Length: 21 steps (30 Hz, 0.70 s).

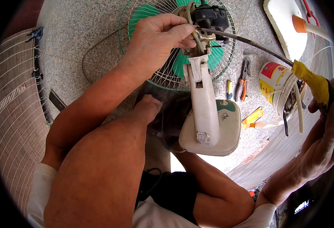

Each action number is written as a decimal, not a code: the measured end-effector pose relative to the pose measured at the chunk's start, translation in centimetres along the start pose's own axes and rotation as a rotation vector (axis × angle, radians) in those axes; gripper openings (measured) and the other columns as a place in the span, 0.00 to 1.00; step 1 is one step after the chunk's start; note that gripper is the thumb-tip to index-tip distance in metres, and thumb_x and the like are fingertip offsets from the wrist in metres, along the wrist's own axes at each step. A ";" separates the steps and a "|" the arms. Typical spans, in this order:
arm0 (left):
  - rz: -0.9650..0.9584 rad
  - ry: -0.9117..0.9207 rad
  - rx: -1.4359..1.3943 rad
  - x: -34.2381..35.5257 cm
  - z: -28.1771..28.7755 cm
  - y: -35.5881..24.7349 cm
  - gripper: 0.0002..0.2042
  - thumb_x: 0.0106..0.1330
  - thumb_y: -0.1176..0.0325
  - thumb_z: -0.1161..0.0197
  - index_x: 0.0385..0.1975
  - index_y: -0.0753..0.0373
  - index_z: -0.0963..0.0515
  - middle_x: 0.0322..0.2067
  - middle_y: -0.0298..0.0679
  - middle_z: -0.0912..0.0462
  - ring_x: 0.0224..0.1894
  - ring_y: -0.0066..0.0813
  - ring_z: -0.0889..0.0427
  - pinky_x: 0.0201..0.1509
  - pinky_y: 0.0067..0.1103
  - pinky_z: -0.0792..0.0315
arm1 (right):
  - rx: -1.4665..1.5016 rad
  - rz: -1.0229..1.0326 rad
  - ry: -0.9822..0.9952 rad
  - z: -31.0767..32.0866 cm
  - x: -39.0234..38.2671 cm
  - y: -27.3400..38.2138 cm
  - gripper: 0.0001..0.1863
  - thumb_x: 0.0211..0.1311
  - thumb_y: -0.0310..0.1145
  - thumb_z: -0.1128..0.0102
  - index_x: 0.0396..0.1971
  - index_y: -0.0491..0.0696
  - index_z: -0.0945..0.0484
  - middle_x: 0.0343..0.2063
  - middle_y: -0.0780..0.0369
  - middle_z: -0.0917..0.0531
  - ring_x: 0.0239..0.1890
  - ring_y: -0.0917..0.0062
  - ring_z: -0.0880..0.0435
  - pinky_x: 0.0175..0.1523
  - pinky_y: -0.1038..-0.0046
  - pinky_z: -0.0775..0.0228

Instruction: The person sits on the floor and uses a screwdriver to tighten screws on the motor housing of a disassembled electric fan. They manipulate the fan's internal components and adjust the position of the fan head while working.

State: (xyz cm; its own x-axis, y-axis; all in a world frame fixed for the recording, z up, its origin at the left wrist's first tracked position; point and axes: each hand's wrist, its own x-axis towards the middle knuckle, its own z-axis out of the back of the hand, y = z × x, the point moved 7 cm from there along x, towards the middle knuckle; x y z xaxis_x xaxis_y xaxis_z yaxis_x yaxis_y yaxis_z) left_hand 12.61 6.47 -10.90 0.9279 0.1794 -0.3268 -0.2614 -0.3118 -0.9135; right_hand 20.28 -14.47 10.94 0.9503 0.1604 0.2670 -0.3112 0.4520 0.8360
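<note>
Left hand [157, 41] has thumb and fingers pinched together just beside the black motor [212, 17] of a fan [205, 102]; what sits between them is too small to tell. Right hand [324, 127], partly lost in the dark rim, grips the yellow handle of a long-shafted tool [307, 75], its tip near the left thumb. Fan cage and green blades are over the speckled floor [72, 38], the base [227, 127] nearer the person's legs. Pliers [243, 84] lie right of the neck, a bucket [265, 80] of cables toward the floor's right edge
</note>
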 end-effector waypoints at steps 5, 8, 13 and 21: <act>0.002 -0.005 0.011 -0.1 -0.1 -0.2 0.11 0.68 0.67 0.41 0.42 0.70 0.22 0.35 0.42 0.17 0.37 0.30 0.14 0.48 0.26 0.21 | 0.021 0.069 -0.025 0.5 0.3 -0.5 0.18 0.54 0.36 0.29 0.42 0.48 0.25 0.34 0.64 0.23 0.32 0.76 0.21 0.32 0.79 0.23; 0.007 -0.009 0.029 -0.1 -0.1 -0.1 0.12 0.68 0.67 0.41 0.42 0.70 0.22 0.35 0.42 0.16 0.37 0.30 0.14 0.48 0.26 0.21 | 0.000 -0.020 -0.063 0.4 0.3 -0.5 0.18 0.55 0.36 0.30 0.42 0.48 0.25 0.34 0.63 0.23 0.31 0.76 0.21 0.31 0.79 0.23; 0.007 -0.005 0.016 0.0 -0.1 0.0 0.12 0.68 0.67 0.41 0.42 0.70 0.22 0.35 0.42 0.16 0.37 0.30 0.14 0.48 0.26 0.21 | 0.150 0.075 0.204 0.7 1.0 -1.1 0.17 0.57 0.35 0.32 0.42 0.46 0.27 0.32 0.60 0.22 0.26 0.74 0.21 0.27 0.77 0.24; 0.002 -0.007 0.011 -0.1 -0.2 -0.2 0.12 0.68 0.66 0.41 0.42 0.69 0.22 0.34 0.42 0.16 0.37 0.30 0.14 0.47 0.25 0.21 | 0.056 0.039 0.145 0.9 0.8 -0.9 0.17 0.58 0.35 0.33 0.43 0.45 0.27 0.30 0.60 0.21 0.25 0.74 0.21 0.26 0.77 0.26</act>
State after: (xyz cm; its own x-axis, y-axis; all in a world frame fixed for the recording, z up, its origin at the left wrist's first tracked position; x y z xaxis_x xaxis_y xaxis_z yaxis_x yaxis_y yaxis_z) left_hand 12.63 6.37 -10.67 0.9256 0.1854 -0.3301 -0.2660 -0.3018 -0.9155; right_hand 21.38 -15.51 10.84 0.9242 0.3038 0.2313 -0.3429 0.3938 0.8529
